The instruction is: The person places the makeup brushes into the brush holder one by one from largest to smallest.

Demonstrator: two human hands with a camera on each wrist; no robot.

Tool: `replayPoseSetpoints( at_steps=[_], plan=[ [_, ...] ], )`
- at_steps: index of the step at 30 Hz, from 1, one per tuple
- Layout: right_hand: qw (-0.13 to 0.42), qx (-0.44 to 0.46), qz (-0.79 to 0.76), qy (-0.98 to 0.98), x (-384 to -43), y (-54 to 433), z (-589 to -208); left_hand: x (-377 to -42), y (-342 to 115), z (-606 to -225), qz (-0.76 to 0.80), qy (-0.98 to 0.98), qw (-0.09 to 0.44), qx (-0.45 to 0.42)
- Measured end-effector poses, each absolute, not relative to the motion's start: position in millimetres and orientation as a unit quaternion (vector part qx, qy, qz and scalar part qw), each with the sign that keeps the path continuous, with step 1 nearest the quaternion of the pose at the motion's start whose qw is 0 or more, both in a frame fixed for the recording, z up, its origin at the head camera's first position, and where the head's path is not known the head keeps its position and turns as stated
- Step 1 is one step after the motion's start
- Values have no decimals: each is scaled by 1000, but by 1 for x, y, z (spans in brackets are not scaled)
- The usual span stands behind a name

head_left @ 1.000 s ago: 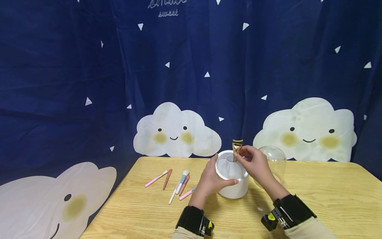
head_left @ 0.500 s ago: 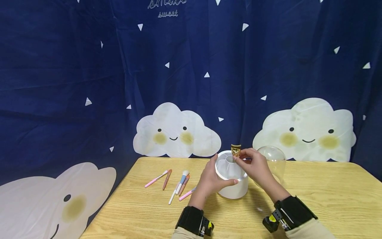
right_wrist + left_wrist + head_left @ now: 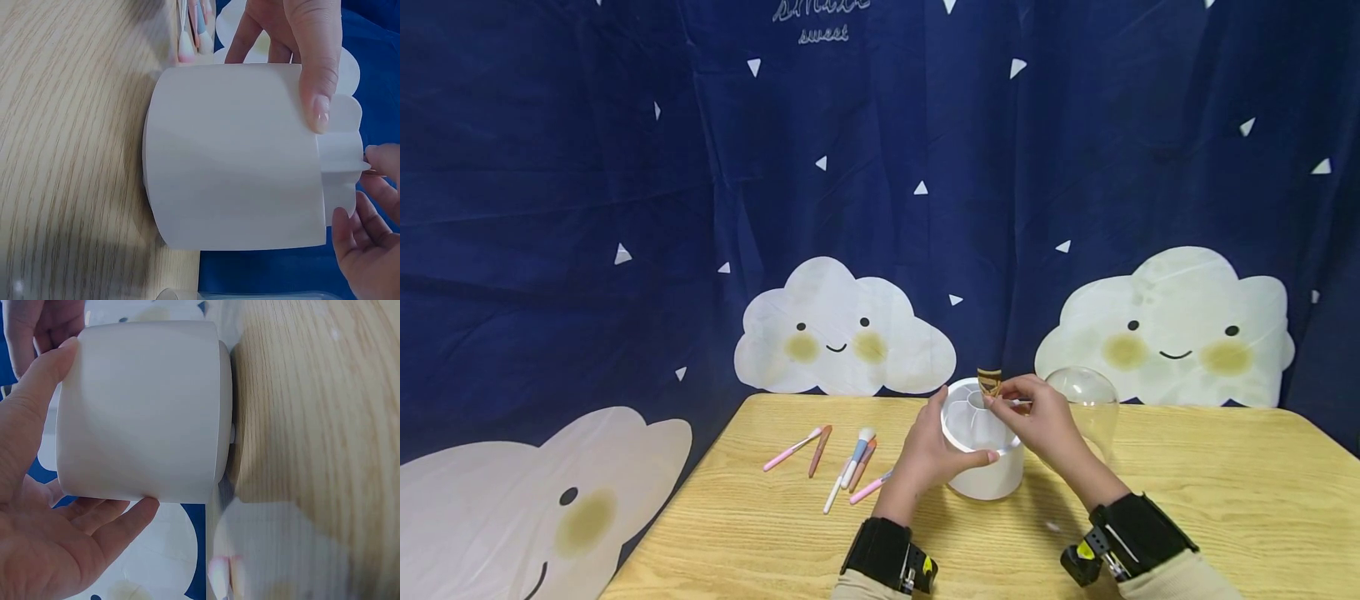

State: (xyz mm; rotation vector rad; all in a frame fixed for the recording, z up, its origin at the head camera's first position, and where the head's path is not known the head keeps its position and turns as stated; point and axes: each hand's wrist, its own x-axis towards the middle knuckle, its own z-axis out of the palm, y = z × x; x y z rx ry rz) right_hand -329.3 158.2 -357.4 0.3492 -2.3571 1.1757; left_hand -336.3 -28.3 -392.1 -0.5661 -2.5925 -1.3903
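Note:
A white round brush holder [image 3: 992, 477] with inner dividers stands on the table, its open top leaning toward me in the head view. My left hand [image 3: 928, 446] grips its side, thumb along the front wall near the rim. My right hand [image 3: 1037, 417] pinches a makeup brush [image 3: 989, 380] with a gold ferrule and a flat brown head. It holds the brush upright, head up, over the holder's centre, the lower part hidden by the fingers and holder. In the right wrist view the scalloped divider insert [image 3: 340, 150] rises past the holder's rim, right fingertips beside it.
Left of the holder lie several makeup brushes: a pink one [image 3: 792, 449], a brown one [image 3: 821, 451] and a blue-and-white one [image 3: 858, 458] among them. Behind my right hand stands a clear dome cover [image 3: 1093, 408]. A blue curtain [image 3: 880, 208] hangs behind the wooden table [image 3: 1210, 500].
The makeup brush has moved down into the holder and slightly left, its head now lower behind my right fingers. My left hand and the holder have stayed put.

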Motion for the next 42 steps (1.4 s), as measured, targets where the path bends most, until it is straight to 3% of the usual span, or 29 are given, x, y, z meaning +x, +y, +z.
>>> replayPoseSetpoints(
  at_steps=[42],
  plan=[
    [251, 115, 442, -853, -315, 164, -369, -334, -28, -390, -461, -865, 64, -186]
  ],
)
